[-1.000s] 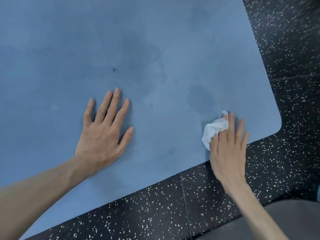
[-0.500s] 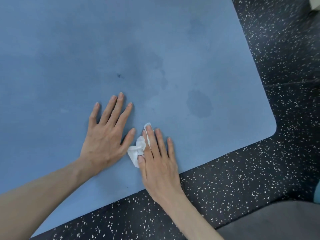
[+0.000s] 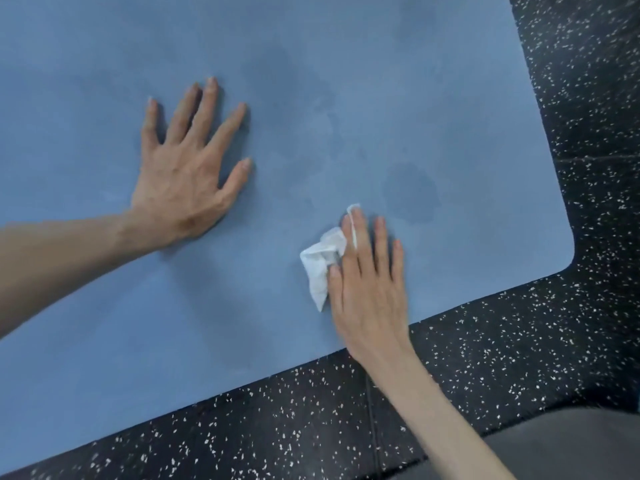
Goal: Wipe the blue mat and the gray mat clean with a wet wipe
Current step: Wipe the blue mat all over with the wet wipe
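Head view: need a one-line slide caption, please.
Right hand presses a white wet wipe onto the blue mat; left hand rests flat on it.

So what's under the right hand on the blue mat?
A crumpled white wet wipe lies under the right hand, pressed flat onto the blue mat. Part pokes out left; the rest is covered.

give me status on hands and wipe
Left hand flat on blue mat, fingers spread. Right hand pressing wipe onto mat. Dark patch just ahead. Nothing in the way.
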